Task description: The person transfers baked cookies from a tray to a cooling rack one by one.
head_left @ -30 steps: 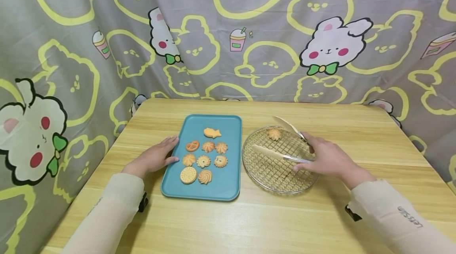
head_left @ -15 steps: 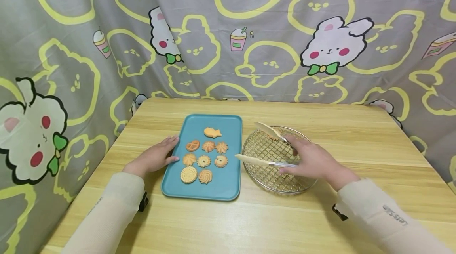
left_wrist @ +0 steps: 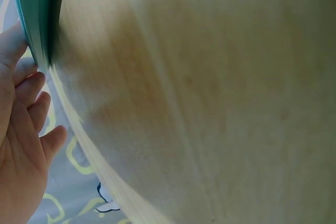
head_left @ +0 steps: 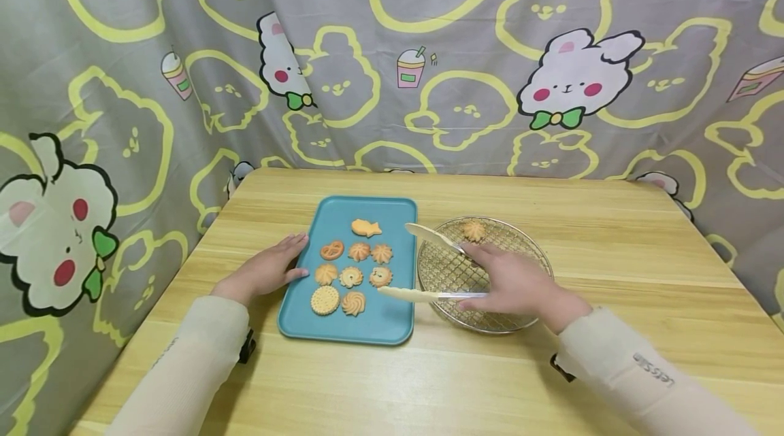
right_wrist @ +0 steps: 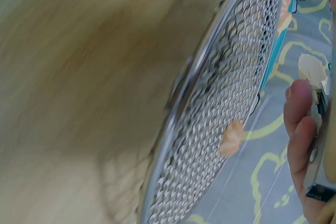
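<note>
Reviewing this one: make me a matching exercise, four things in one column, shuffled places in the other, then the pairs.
1. tongs
2. fish-shaped cookie
3. left hand
4. lone cookie

A. on the wire rack
B. at the left edge of the blue tray
C. in the right hand
D. on the tray, toward its far end

Pairs: 1-C, 2-D, 3-B, 4-A

Pale cream is worn here: the left sleeve [head_left: 186, 364] and right sleeve [head_left: 643, 395] are both full-length, dark lettering [head_left: 654, 369] is printed down the right, and a black fitting [head_left: 247, 347] is seen under each cuff [head_left: 229, 317].
</note>
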Demonstrator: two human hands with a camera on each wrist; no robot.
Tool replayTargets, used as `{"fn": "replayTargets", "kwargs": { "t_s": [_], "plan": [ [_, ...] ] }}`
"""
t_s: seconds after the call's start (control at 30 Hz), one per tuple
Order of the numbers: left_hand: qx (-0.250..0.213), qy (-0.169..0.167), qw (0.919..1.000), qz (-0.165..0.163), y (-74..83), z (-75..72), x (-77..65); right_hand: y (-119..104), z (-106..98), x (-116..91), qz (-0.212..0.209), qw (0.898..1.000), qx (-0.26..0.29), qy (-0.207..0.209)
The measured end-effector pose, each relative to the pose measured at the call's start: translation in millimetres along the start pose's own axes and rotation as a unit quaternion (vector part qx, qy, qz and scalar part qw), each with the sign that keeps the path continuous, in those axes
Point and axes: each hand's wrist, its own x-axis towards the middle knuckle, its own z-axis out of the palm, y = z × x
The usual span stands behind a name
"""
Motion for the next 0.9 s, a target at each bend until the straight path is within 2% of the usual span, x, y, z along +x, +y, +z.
{"fn": "replayTargets", "kwargs": {
  "t_s": [0.6, 0.9],
  "plan": [
    [0.003, 0.000, 1.0000, 0.000, -0.9, 0.6, 1.3, -31, 2, 8, -0.059, 0.998, -0.003, -0.030],
    [-0.001, -0.002, 1.0000, -0.002, 1.1, -0.6, -0.1, -41, 8, 10, -0.103, 0.994, -0.006, -0.024]
  ]
}}
